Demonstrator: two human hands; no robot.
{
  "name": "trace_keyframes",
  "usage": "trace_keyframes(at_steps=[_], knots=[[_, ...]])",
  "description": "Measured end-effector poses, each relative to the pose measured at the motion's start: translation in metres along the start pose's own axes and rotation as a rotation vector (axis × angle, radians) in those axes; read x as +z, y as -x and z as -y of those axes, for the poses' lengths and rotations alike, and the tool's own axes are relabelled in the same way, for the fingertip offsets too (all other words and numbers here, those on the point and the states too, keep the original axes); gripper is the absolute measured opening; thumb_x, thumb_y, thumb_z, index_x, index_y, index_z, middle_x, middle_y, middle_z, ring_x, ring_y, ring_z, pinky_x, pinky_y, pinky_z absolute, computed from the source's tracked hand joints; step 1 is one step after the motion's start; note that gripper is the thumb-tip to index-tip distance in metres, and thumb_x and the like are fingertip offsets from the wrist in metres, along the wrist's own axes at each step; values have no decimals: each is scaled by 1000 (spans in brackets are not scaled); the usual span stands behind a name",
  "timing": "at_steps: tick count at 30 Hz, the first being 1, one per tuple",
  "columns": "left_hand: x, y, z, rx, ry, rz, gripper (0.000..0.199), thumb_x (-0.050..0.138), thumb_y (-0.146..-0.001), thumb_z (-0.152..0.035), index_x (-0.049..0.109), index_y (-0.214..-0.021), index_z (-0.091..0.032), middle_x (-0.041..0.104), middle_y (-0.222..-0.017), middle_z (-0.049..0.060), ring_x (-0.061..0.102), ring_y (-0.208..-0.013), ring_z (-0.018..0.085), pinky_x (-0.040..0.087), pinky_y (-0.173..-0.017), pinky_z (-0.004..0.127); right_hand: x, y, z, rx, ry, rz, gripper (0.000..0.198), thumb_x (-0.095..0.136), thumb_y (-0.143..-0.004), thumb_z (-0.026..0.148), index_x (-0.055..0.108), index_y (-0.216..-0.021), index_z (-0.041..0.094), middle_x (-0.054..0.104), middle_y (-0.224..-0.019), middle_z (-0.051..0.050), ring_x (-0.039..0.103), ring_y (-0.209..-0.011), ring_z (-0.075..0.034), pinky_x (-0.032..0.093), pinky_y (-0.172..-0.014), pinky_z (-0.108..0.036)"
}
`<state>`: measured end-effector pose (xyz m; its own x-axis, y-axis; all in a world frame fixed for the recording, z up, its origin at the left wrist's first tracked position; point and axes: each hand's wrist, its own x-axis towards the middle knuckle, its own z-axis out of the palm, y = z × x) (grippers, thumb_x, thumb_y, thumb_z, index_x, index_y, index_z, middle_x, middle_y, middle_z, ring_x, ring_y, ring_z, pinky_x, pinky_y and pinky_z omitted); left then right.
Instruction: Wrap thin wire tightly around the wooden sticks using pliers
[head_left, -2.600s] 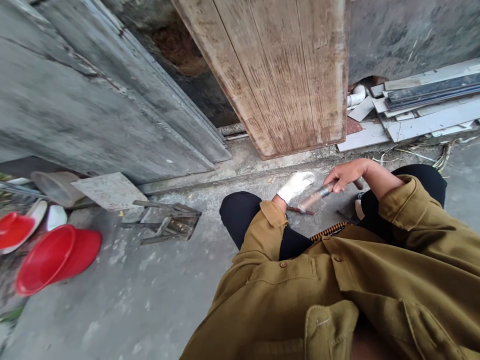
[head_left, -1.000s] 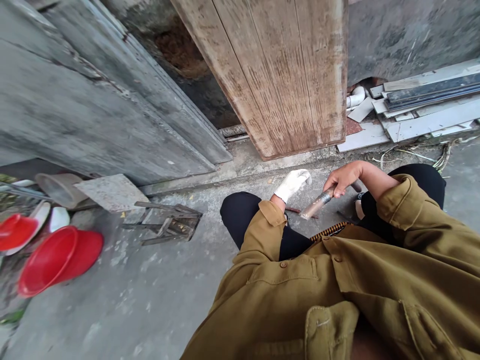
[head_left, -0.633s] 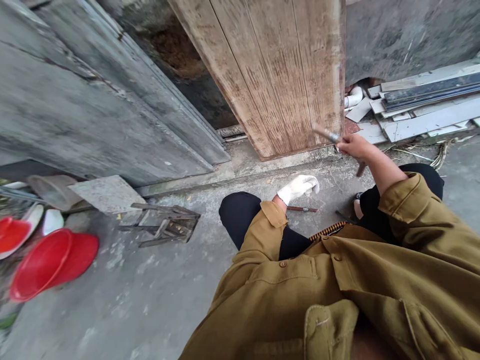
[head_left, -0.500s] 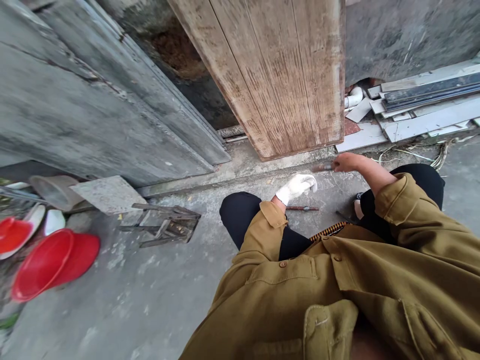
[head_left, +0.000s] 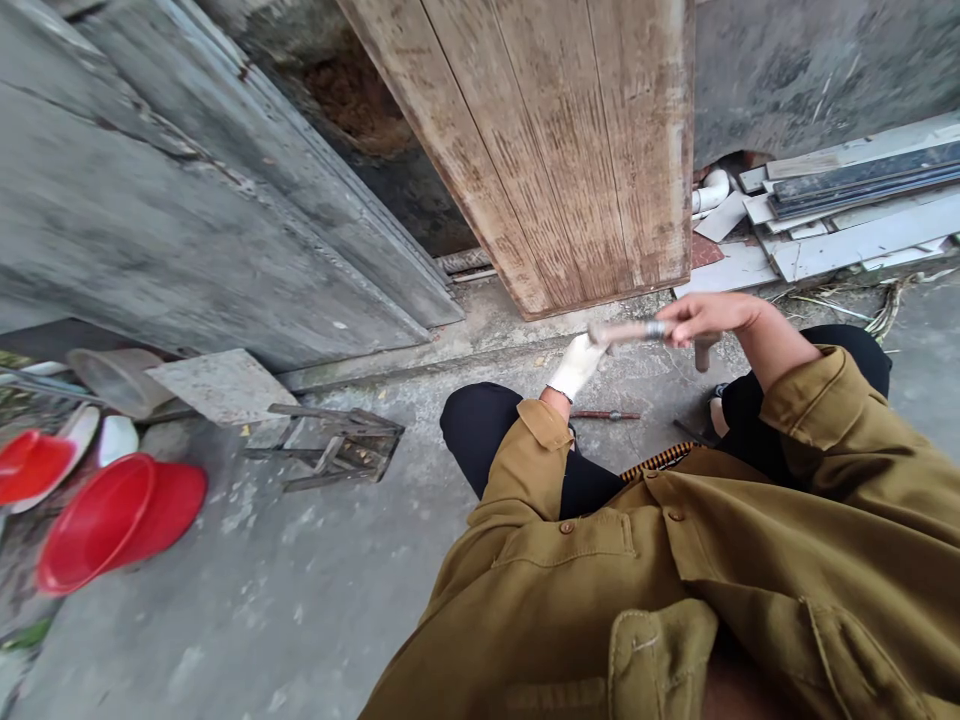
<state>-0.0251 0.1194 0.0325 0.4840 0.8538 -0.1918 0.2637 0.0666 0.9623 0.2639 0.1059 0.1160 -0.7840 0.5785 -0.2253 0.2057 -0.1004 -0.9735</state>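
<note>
My right hand (head_left: 705,315), bare, is closed around a pale brown rod-like tool (head_left: 622,332) with a grey metal band. The tool is smeared by motion, so its exact kind cannot be told. A blurred brownish end shows below the right hand. The tool's left end overlaps the fingertips of my left hand (head_left: 577,366), which wears a white glove; its fingers are hidden there, and I cannot tell whether they grip it. On the ground below lies a thin reddish-brown rod (head_left: 606,414) with a collar on it.
A weathered wooden panel (head_left: 570,150) leans on the wall ahead. Stacked tile strips (head_left: 862,215) lie right, near a white pipe (head_left: 711,192). On the left are concrete-grey panels (head_left: 225,200), a small wooden stool (head_left: 334,448), a square board (head_left: 223,387) and a red bucket (head_left: 101,525).
My right hand has moved slightly left with the tool, whose end now reaches my gloved left hand. The left hand has shifted a little and its curled fingers are now covered.
</note>
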Motion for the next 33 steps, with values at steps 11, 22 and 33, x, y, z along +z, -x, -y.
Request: trace_keyframes(at_steps=[11,22,33], knots=[[12,14,-10,71,8,441,41,61,-91,-52,67,-78,-13,65,-77,3,45,-56,6,37,-56,23,4,-28,-29,595,645,-389,13,73,-82,18,61,-79,18,57,-69,-2,51,-64,-15,42,-65,-30],[-2,4,1,27,-81,68,33,60,-92,-43,61,-74,-16,60,-71,1,48,-60,10,40,-58,24,15,-19,-17,160,-1,270,58,86,-78,64,69,-95,12,71,-85,-3,60,-69,-11,45,-63,-24],[13,15,-13,-8,-11,518,46,63,-89,-58,69,-84,-13,64,-76,3,42,-56,7,37,-55,23,-1,-26,-26,535,477,-528,13,69,-89,21,58,-82,19,57,-73,-3,53,-68,-16,43,-68,-31]])
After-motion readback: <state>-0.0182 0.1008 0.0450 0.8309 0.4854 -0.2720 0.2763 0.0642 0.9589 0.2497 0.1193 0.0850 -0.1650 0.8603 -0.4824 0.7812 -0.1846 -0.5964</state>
